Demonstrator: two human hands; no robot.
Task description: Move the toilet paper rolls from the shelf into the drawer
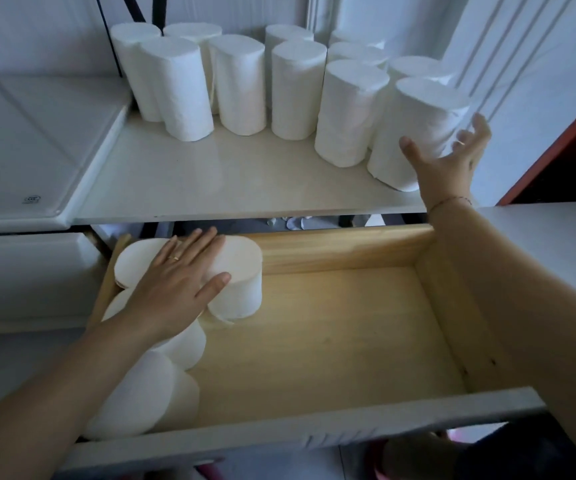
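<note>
Several white toilet paper rolls stand upright on the white shelf [182,181]. The nearest shelf roll [414,126] is at the front right. My right hand [449,161] is spread around its right side, fingers apart, thumb against its front. Below, the wooden drawer [331,341] is pulled out. Several rolls stand along its left side. My left hand [179,282] lies flat, fingers spread, on top of the back drawer rolls [241,292], pressing on them without gripping.
A white appliance lid [19,150] lies left of the shelf. White wall panels rise behind and to the right, with an orange-edged panel [556,147] at far right. The drawer's right two thirds show bare wood. Its grey front edge [314,431] is nearest me.
</note>
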